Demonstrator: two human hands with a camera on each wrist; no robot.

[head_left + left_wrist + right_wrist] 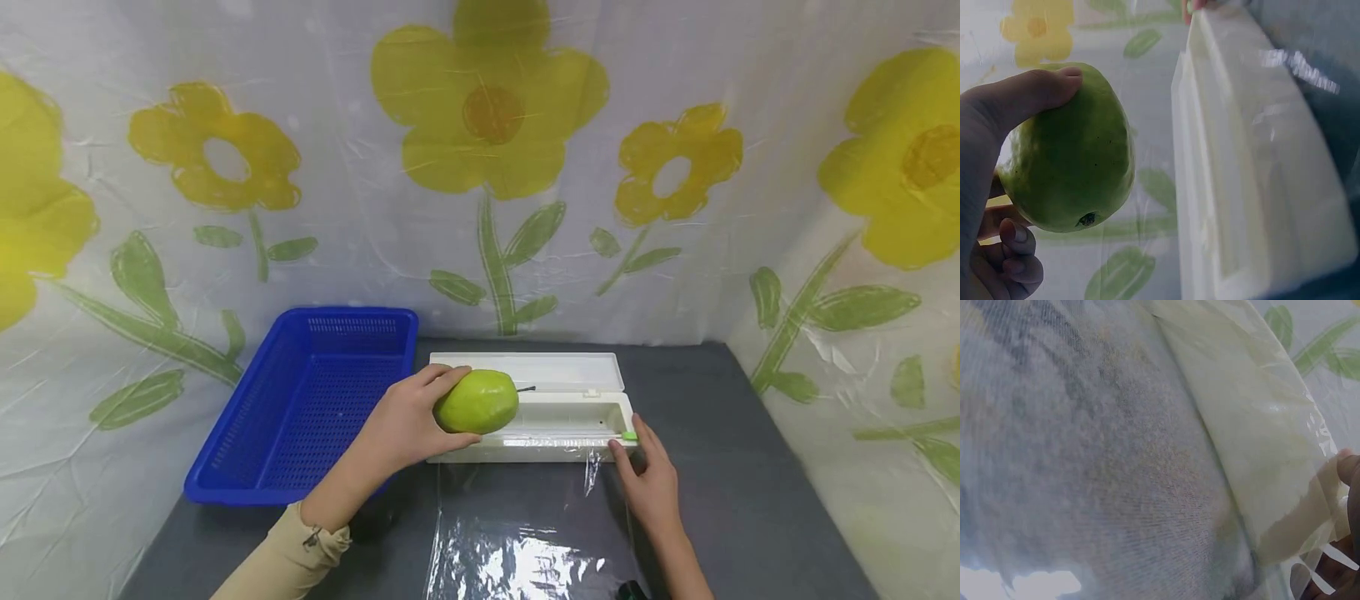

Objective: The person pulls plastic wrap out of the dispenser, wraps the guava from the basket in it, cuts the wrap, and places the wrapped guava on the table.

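My left hand [416,414] holds a green pear [480,402] above the left part of a white cling film dispenser [525,450]. In the left wrist view the thumb lies across the pear [1075,156], whose dark blossom end shows at the bottom. The dispenser's lid [525,367] stands open at the back. Clear cling film [517,550] runs out over its front edge onto the table. My right hand [651,479] grips the dispenser's right end, thumb at the front, beside a small green slider [628,435].
A blue plastic basket [225,467] stands left of the dispenser on the dark grey table [727,500]. A flowered curtain [337,242] hangs behind and at both sides. Part of a small black object [632,590] shows at the bottom edge.
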